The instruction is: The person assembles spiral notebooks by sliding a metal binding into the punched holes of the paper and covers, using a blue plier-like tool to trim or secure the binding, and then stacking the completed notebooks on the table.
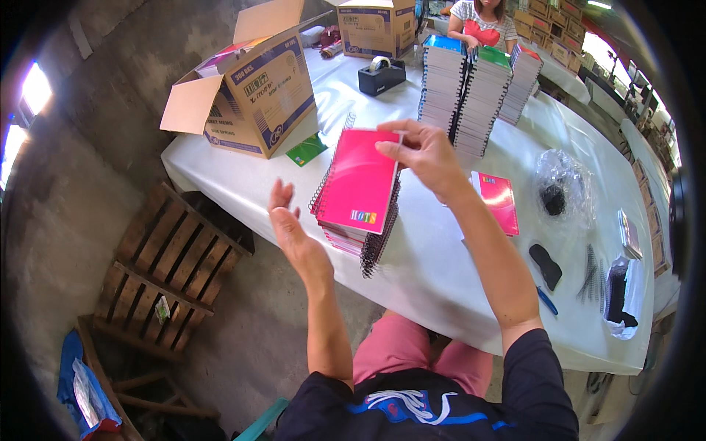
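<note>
Head view: right hand (429, 156) pinching far-right corner of pink notebook (359, 180). Notebook lying left and near of that hand, over notebook stack (344, 239), long axis running near-left to far-right. Left hand (291, 229) hanging open, apart, left of stack.

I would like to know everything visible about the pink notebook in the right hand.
The pink notebook is closed, its cover glossy-looking, with small multicoloured blocks at the near right corner. A dark coil along its left edge seems to stick out past the far end. It lies over a stack of notebooks. The right hand pinches its far right corner; the left hand is apart.
</note>
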{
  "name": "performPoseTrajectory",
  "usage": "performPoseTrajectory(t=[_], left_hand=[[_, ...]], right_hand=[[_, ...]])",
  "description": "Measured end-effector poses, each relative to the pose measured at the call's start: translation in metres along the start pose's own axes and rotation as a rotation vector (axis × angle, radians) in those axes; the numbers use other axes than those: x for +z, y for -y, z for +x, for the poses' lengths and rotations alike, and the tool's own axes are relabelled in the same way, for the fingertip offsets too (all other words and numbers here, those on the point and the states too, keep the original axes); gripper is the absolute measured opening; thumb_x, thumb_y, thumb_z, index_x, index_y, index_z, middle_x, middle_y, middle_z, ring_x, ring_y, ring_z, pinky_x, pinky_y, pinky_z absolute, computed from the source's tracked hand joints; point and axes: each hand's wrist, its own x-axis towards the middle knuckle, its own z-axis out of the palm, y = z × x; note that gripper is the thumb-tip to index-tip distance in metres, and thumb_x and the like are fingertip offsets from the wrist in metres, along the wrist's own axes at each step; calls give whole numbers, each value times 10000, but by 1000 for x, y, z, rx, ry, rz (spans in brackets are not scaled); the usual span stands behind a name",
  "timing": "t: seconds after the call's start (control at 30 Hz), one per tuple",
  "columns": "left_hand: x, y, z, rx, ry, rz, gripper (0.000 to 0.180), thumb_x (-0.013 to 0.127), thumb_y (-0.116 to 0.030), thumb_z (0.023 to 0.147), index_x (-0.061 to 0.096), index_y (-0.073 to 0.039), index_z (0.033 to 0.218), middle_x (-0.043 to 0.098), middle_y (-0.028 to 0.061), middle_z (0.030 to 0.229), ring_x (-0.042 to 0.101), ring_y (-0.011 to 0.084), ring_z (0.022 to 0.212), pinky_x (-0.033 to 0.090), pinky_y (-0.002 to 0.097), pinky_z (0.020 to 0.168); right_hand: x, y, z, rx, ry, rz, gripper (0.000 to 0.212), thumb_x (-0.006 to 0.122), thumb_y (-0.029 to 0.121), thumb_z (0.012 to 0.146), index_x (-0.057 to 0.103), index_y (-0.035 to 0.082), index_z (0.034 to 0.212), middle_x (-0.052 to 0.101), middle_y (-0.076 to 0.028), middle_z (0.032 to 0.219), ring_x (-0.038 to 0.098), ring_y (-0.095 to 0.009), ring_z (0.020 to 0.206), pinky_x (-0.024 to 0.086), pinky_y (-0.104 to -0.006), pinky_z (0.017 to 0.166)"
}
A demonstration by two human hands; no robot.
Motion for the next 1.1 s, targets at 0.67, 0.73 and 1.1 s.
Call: performPoseTrajectory(t=[0.67,0.73,1.1], left_hand=[[34,34,3,115,21,-7,603,336,-481,990,580,59,1102,611,132,1060,577,184,964,448,322,874],[27,32,4,128,-63,-34,646,264,-513,987,536,48,1156,584,148,1128,551,209,1042,413,352,932],[20,-66,-75,881,44,-560,424,421,-409,941,515,-32,1111,545,133,1099,539,317,1015,448,407,873]], right_hand=[[41,-47,-7,-144,-358,-90,402,474,354,963,539,11,1161,568,-182,1067,543,-285,999,415,-352,879],[20,-46,-16,-283,-389,-389,446,539,368,923,504,49,1233,498,-181,1182,448,-343,1131,338,-418,981],[-167,-72,-151,612,-465,-650,550,799,415,662,648,-13,973,677,-159,887,643,-286,802,488,-371,767]])
